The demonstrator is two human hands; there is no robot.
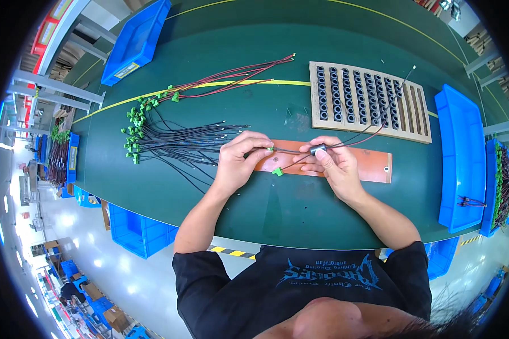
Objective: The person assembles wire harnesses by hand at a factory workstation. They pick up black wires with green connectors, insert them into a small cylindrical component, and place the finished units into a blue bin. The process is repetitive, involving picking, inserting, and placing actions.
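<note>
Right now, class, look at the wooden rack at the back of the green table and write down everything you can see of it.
The wooden rack is a pale, flat, slatted board lying on the green table, beyond the orange strip. Most of its slots hold rows of small black rings packed upright; the two or three slots at the right end look empty. A thin black wire crosses its right part. Neither hand touches it.

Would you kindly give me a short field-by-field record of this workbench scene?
Left hand: pinches thin black and red wires near a small green plastic connector.
Right hand: holds a small black cylindrical ferrite ring on those wires.
Under hands: flat orange rectangular board.
Left side: bundle of black wires with green connectors.
Behind: wooden slatted rack of black rings.
Surface: green table mat.
</note>
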